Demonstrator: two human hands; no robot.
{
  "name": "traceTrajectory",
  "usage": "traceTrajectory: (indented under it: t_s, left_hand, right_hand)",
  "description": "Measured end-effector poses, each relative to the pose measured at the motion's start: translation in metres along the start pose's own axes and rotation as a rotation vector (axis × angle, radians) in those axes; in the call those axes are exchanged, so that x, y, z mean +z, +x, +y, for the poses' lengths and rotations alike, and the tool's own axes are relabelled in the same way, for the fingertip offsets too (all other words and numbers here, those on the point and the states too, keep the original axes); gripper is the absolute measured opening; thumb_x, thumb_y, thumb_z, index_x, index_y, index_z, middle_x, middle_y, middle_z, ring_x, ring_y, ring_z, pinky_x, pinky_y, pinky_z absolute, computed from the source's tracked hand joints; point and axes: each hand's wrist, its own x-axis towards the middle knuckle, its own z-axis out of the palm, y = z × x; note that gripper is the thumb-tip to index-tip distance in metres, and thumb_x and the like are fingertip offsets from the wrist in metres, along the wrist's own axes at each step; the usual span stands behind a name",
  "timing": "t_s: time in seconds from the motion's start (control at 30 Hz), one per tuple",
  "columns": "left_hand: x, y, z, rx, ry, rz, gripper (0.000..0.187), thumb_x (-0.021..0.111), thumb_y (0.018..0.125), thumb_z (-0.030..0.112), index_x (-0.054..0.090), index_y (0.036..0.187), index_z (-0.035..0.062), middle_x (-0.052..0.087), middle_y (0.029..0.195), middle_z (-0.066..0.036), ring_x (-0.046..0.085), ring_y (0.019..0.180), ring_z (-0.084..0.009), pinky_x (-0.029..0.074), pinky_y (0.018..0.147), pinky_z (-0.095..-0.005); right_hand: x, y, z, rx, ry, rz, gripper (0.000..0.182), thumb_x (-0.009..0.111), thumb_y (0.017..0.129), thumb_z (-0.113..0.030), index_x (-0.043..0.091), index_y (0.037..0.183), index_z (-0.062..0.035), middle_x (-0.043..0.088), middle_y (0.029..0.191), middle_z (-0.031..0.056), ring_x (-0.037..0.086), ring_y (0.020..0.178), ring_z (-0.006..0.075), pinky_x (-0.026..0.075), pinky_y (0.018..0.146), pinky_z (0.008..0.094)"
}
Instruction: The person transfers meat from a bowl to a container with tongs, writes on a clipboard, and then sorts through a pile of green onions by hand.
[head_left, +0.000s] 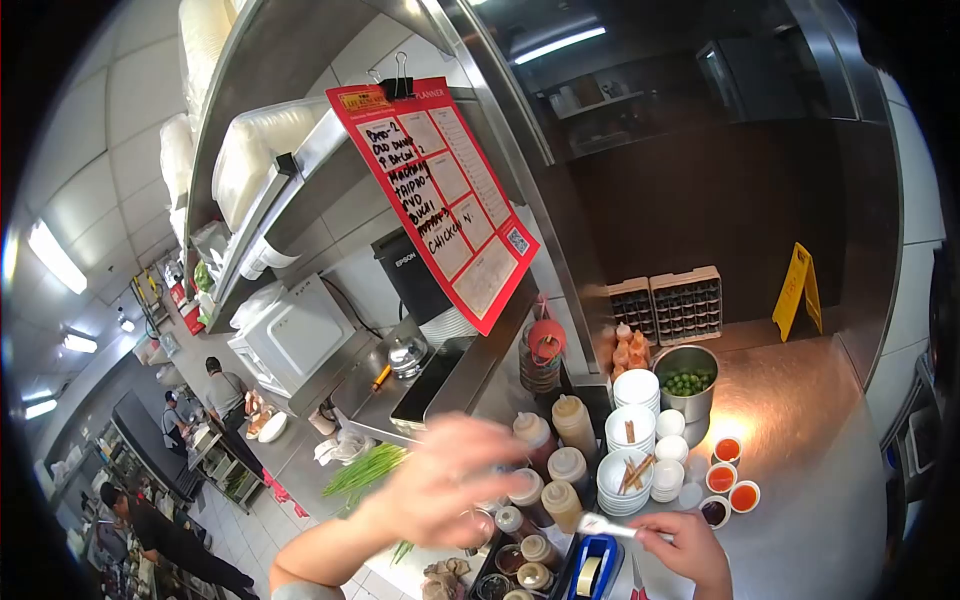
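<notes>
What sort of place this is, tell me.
Likely a restaurant kitchen, judging by the squeeze bottles, stacked white bowls and small cups of reddish sauce on the metal counter.

The strip [607, 527] held in the right fingers [657, 529] is coloured whitish; the dispenser [599, 544] just beside them, blue. Beyond them, orange-red and near-black are shown by sauces [721, 478]. Near the left fingers [470, 437], leaves [365, 470] are coloured green.

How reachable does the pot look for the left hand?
Probably not straight across: squeeze bottles and stacked bowls stand between the left hand and the pot, though it might pass over them.
</notes>
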Motion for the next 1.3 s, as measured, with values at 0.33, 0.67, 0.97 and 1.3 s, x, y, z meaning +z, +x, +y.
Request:
traceTrajectory:
  t_s: [0.33,0.67,0.97,1.3]
  left_hand:
    - [0.038,0.034,0.019,-0.308,-0.32,-0.512,0.027,0.058,0.088,0.027,0.054,0.098,0.003,0.056,0.08,-0.012,0.059,0.068,-0.0312,0.047,0.058,-0.0406]
    - [0.027,0.042,0.022,-0.474,-0.646,-0.797,0.036,0.051,0.092,0.032,0.051,0.114,0.0031,0.058,0.1,-0.018,0.057,0.093,-0.0305,0.045,0.076,-0.0417]
    - [0.043,-0.006,-0.051,-0.717,-1.436,-1.169,0.023,0.053,0.092,0.025,0.057,0.097,0.0032,0.06,0.082,-0.011,0.058,0.073,-0.0253,0.045,0.068,-0.0371]
    - [-0.014,0.025,-0.136,-0.467,-0.899,1.045,0.026,0.066,0.084,0.014,0.04,0.077,0.0136,0.045,0.073,0.003,0.038,0.055,-0.0061,0.032,0.045,-0.02]
  right_hand:
    - [-0.013,0.038,-0.037,-0.367,0.858,-0.21,0.03,0.059,0.087,-0.023,0.057,0.093,0.0057,0.059,0.068,0.01,0.052,0.052,0.0096,0.04,0.047,0.0201]
    - [0.002,0.065,-0.058,-0.513,0.582,-0.515,0.012,0.049,0.084,-0.007,0.057,0.092,-0.0017,0.059,0.07,0.0081,0.056,0.061,0.0157,0.045,0.057,0.0268]
    - [-0.026,0.098,-0.028,-0.872,1.016,-0.412,0.014,0.054,0.082,-0.017,0.051,0.081,-0.0031,0.055,0.055,0.0127,0.054,0.05,0.0184,0.041,0.041,0.0334]
    - [0.001,0.24,-0.098,-0.944,1.344,-0.351,0.02,0.062,0.086,-0.011,0.06,0.104,-0.004,0.06,0.082,0.0107,0.058,0.067,0.0184,0.048,0.059,0.0302]
